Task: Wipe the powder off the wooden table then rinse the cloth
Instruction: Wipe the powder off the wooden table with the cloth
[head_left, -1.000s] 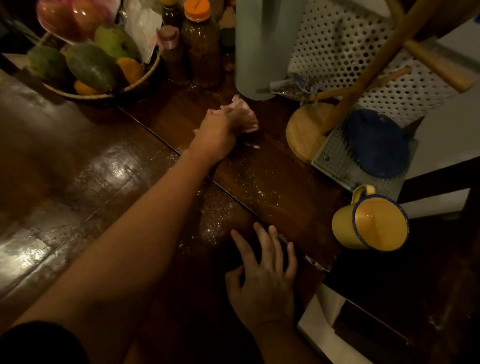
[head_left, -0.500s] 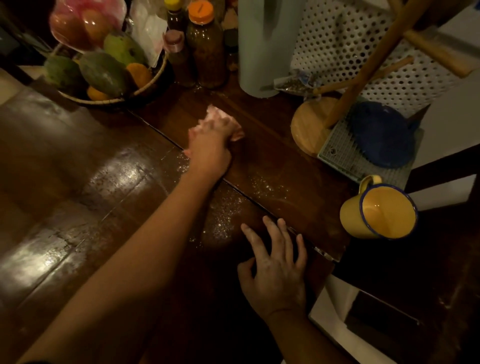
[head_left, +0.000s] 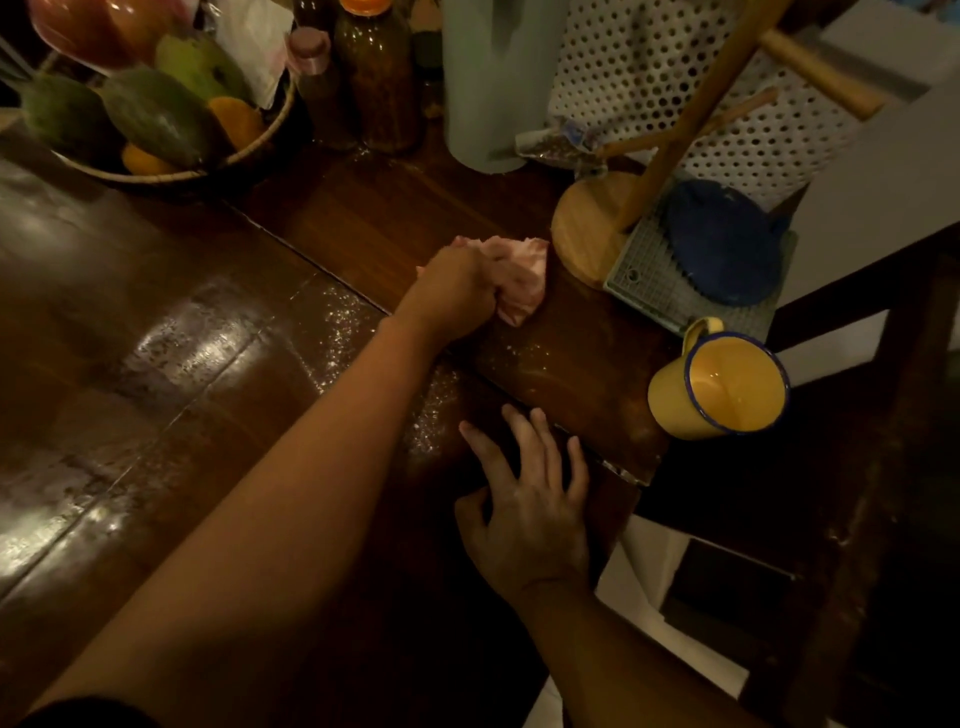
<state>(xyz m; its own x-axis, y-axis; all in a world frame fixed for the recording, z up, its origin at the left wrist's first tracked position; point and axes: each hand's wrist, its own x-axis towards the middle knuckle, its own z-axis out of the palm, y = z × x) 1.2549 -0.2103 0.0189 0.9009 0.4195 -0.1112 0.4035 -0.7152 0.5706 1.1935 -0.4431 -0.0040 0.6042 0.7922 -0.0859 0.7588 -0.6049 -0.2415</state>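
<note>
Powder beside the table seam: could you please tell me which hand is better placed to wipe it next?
Left. The left hand grips the pink cloth just beyond the powder; the right hand rests flat on the wooden table, holding nothing.

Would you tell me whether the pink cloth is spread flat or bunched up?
Bunched up: the pink cloth shows crumpled folds, gripped in the left hand on the dark wooden table.

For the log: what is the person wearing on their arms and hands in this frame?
The left hand and right hand are bare: no gloves, and no ring or watch shows in the dim light. Both forearms are uncovered. The edge of a dark sleeve shows at the left upper arm.
</note>
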